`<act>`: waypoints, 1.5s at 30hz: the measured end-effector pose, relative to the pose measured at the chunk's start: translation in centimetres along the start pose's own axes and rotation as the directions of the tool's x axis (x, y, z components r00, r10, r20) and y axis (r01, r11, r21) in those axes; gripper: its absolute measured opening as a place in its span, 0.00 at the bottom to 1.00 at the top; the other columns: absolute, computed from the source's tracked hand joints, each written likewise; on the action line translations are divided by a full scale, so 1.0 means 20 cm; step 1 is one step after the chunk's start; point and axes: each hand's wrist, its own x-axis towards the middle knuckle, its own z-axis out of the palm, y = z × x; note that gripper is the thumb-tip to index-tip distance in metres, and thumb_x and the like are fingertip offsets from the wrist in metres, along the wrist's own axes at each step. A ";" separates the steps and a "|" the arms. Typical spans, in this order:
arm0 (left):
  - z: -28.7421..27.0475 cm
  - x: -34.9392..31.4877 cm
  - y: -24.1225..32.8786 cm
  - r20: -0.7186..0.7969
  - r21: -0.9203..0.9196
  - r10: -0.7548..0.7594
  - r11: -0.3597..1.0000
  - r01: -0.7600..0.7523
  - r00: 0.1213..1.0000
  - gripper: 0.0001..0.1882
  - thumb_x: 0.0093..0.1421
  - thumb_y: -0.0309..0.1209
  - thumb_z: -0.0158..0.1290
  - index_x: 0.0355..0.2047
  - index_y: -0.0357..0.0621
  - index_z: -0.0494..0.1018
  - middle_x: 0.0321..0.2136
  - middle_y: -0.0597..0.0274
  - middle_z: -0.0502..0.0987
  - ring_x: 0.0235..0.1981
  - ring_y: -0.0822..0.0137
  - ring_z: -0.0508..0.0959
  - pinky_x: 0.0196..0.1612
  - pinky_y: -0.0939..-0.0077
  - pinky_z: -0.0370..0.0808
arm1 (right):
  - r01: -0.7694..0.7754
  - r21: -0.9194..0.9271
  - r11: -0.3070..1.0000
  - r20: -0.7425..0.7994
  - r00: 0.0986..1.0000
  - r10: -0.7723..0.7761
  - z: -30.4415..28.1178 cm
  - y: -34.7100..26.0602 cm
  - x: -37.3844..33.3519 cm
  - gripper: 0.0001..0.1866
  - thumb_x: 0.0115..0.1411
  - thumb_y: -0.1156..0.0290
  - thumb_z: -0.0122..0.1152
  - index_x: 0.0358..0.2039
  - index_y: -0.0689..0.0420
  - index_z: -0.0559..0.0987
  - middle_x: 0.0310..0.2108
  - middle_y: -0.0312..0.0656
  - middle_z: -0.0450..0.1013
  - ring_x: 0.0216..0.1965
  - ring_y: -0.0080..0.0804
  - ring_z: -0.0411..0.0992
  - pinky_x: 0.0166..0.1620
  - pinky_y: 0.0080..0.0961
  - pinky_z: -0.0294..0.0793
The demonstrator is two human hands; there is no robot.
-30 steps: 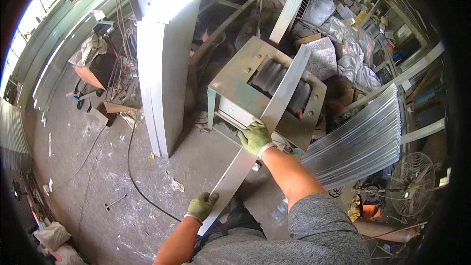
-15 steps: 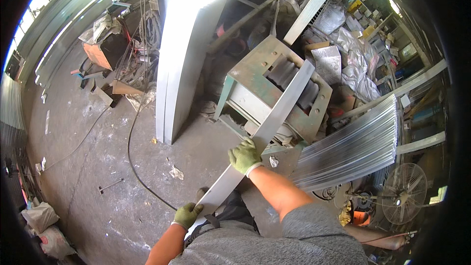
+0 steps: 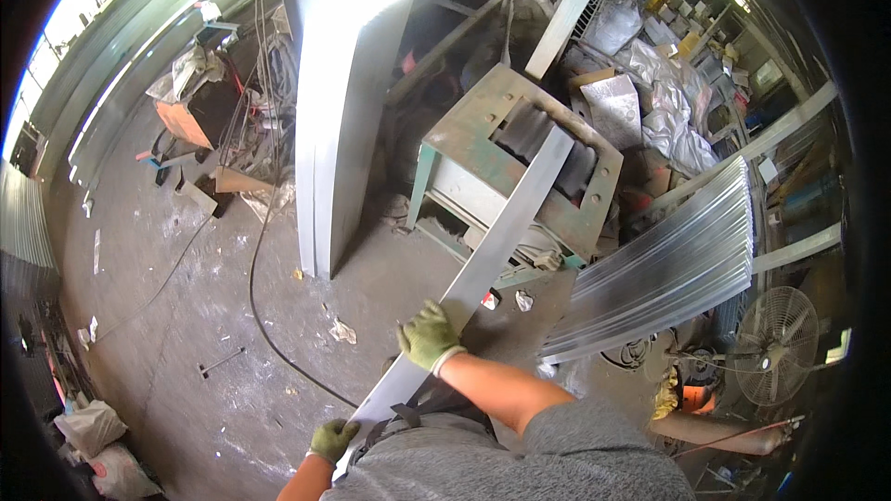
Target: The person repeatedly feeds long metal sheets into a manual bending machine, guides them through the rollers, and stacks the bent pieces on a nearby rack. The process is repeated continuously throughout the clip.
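A long flat grey metal strip (image 3: 506,227) slants from my waist up to a green-framed roller machine (image 3: 464,121). Its far end lies over the dark rollers (image 3: 529,137). My left hand (image 3: 332,440), in a green work glove, is closed on the strip's near end beside my hip. Farther along, my right hand (image 3: 431,336), gloved the same way, wraps over the strip with its fingers at the left edge. The undersides of the strip and the hidden fingertips do not show.
A tall stack of metal sheets (image 3: 348,130) stands left of the machine. Ribbed shiny sheets (image 3: 664,264) lie to the right, near a round fan (image 3: 772,345). A dark cable (image 3: 269,325) runs across the floor. Silvery sacks (image 3: 664,97) are heaped at the back right.
The strip has slid back toward me, its far end now lower over the rollers. My right hand has moved down and left with it; my left hand has shifted slightly down and left.
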 end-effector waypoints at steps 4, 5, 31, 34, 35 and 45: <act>-0.07 -0.14 -0.19 0.031 0.000 -0.064 0.998 0.064 0.997 0.34 0.68 0.63 0.59 0.43 0.40 0.87 0.39 0.42 0.88 0.44 0.47 0.89 0.50 0.53 0.82 | 0.032 0.065 0.997 -0.020 0.999 -0.030 0.07 -0.20 -0.08 0.19 0.71 0.57 0.57 0.27 0.50 0.88 0.29 0.42 0.84 0.42 0.42 0.82 0.73 0.51 0.63; -0.09 -0.15 -0.21 0.050 -0.003 -0.045 0.999 0.045 0.998 0.34 0.68 0.64 0.59 0.44 0.40 0.88 0.40 0.42 0.89 0.45 0.47 0.89 0.51 0.54 0.82 | 0.038 0.058 0.998 0.007 0.999 -0.038 0.08 -0.23 -0.09 0.19 0.71 0.57 0.58 0.27 0.50 0.88 0.29 0.42 0.84 0.43 0.43 0.82 0.73 0.51 0.63; -0.09 -0.21 -0.23 -0.224 0.003 -0.027 1.000 0.028 0.974 0.39 0.66 0.72 0.56 0.36 0.44 0.88 0.29 0.43 0.86 0.35 0.45 0.88 0.39 0.52 0.81 | 0.125 0.260 0.957 -0.103 0.989 -0.102 -0.03 -0.24 -0.02 0.13 0.71 0.58 0.61 0.37 0.52 0.87 0.43 0.43 0.84 0.52 0.43 0.80 0.73 0.48 0.65; -0.11 -0.14 -0.18 -0.222 -0.014 -0.100 0.995 0.100 0.970 0.31 0.68 0.65 0.60 0.40 0.47 0.89 0.33 0.44 0.87 0.39 0.45 0.89 0.42 0.54 0.83 | 0.137 0.415 0.899 -0.410 0.911 0.050 -0.13 -0.13 0.08 0.13 0.68 0.62 0.67 0.47 0.57 0.85 0.53 0.49 0.82 0.59 0.50 0.78 0.70 0.49 0.69; -0.12 -0.12 -0.15 -0.252 -0.010 -0.056 0.998 0.055 0.966 0.32 0.67 0.65 0.60 0.38 0.47 0.89 0.32 0.44 0.87 0.38 0.43 0.89 0.41 0.53 0.82 | 0.075 0.459 0.885 -0.466 0.869 0.168 -0.17 -0.07 0.10 0.16 0.67 0.63 0.68 0.51 0.58 0.83 0.56 0.52 0.81 0.61 0.52 0.77 0.70 0.49 0.70; -0.20 0.08 0.30 -0.470 0.396 0.721 0.688 -0.608 0.509 0.14 0.59 0.32 0.66 0.43 0.49 0.76 0.41 0.50 0.83 0.42 0.40 0.83 0.43 0.45 0.78 | 0.046 0.924 -0.381 0.229 0.729 0.645 -0.68 0.56 -0.02 0.45 0.71 0.28 0.56 0.73 0.53 0.72 0.70 0.45 0.72 0.67 0.49 0.71 0.70 0.54 0.70</act>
